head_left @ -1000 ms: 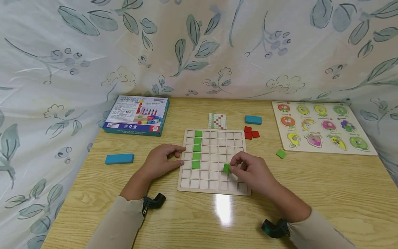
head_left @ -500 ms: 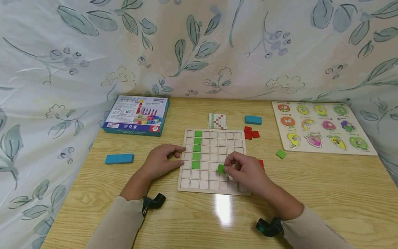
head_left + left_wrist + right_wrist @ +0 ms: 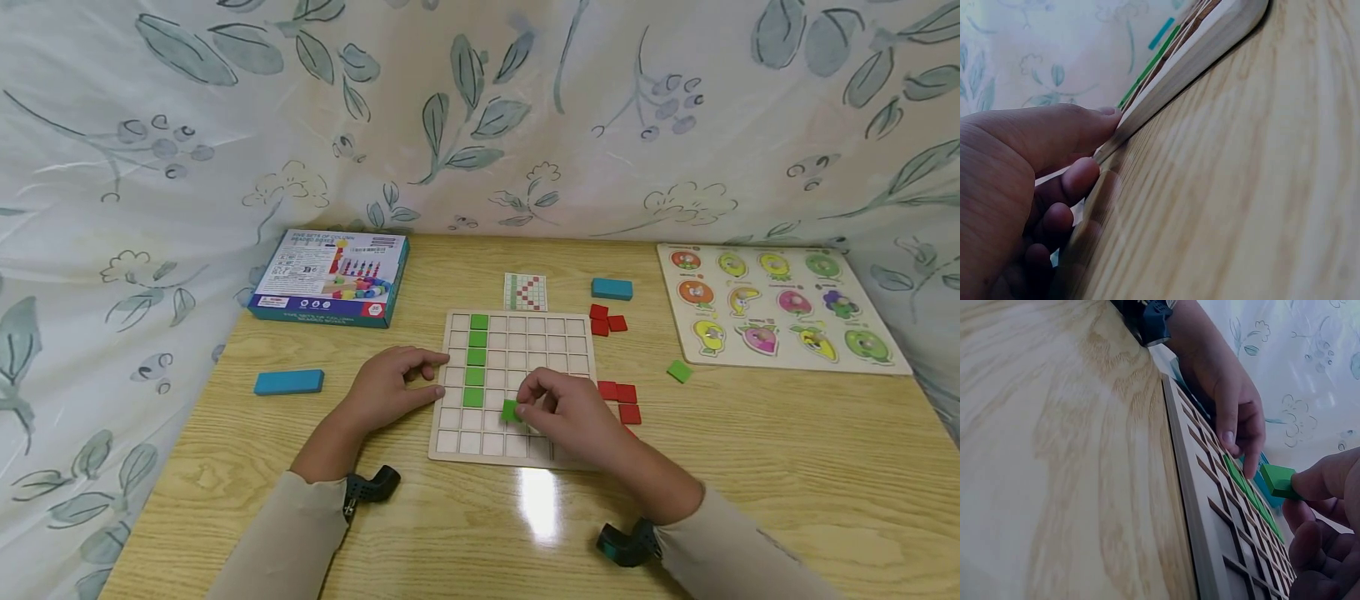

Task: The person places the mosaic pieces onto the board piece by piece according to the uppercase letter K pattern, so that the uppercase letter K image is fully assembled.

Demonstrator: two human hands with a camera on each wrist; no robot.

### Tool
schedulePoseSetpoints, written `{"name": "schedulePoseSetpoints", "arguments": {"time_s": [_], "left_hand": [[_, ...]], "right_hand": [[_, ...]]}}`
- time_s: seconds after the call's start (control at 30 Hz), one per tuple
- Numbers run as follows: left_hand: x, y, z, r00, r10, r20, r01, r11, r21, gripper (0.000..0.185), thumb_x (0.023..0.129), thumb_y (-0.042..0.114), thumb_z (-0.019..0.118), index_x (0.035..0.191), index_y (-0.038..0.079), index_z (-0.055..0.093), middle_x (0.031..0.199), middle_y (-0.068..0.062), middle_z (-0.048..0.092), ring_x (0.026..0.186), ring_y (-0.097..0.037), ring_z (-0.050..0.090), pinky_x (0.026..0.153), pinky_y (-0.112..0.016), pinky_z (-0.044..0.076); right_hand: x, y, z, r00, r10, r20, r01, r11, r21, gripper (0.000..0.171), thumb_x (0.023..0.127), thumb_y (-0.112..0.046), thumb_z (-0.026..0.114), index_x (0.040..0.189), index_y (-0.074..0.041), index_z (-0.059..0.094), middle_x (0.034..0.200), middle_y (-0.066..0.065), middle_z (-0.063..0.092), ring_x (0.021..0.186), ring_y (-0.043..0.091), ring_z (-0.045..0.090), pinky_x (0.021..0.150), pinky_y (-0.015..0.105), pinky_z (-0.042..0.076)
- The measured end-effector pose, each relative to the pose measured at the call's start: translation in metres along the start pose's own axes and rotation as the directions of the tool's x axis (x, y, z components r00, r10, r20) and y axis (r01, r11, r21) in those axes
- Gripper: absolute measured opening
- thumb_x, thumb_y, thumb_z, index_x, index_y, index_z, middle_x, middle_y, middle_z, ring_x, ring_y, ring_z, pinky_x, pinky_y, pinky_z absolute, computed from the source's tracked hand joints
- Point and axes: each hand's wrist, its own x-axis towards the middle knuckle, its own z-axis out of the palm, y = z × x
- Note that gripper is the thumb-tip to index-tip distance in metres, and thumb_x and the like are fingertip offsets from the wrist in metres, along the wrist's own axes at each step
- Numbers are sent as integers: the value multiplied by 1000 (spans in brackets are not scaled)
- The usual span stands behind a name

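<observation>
A wooden grid board (image 3: pixel 558 340) lies mid-table with a column of green tiles (image 3: pixel 477 358) in its second column. My right hand (image 3: pixel 558 412) pinches a green tile (image 3: pixel 511 410) just above the board's lower middle cells; the right wrist view shows the same green tile (image 3: pixel 1277 480) at my fingertips over the grid board (image 3: pixel 1210 506). My left hand (image 3: pixel 393 386) grips the board's left edge, thumb on top, fingers curled against the board's edge (image 3: pixel 1166 81) in the left wrist view.
Red tiles lie right of the board (image 3: pixel 619 398) and behind it (image 3: pixel 606 320). A loose green tile (image 3: pixel 678 371), two blue blocks (image 3: pixel 288 382) (image 3: pixel 611 289), a pattern card (image 3: pixel 524 292), a toy box (image 3: pixel 330 277) and a fruit peg puzzle (image 3: pixel 780 304) surround it.
My right hand has carried the green tile leftward across the board towards the green column, uncovering red tiles at the board's right. The left hand has stayed put.
</observation>
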Motion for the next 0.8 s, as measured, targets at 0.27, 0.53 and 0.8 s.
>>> {"name": "schedulePoseSetpoints", "arguments": {"time_s": [0.27, 0.53, 0.8], "left_hand": [[0, 1, -1, 1000, 4, -4, -4, 1000, 0, 41, 94, 25, 85, 134, 20, 76, 98, 10, 64, 91, -18, 54, 84, -40, 43], [0, 0, 0, 1000, -1, -10, 1, 1000, -8, 41, 94, 25, 85, 133, 21, 76, 97, 11, 64, 91, -17, 54, 84, -40, 43], [0, 0, 0, 1000, 8, -11, -8, 1000, -6, 41, 93, 25, 86, 133, 21, 76, 97, 10, 64, 91, -17, 54, 84, -40, 44]], "right_hand": [[8, -4, 13, 999, -26, 35, 25, 1000, 14, 7, 97, -12, 77, 98, -16, 72, 76, -6, 63, 67, 13, 55, 62, 26, 45], [14, -7, 28, 997, -55, 58, 55, 999, 3, 8, 97, -13, 77, 95, -19, 72, 80, -10, 66, 69, 11, 59, 65, 28, 50], [19, -9, 39, 995, -93, 37, 94, 995, -30, 11, 96, -13, 78, 93, -21, 71, 82, -13, 66, 71, 8, 59, 68, 28, 51]]}}
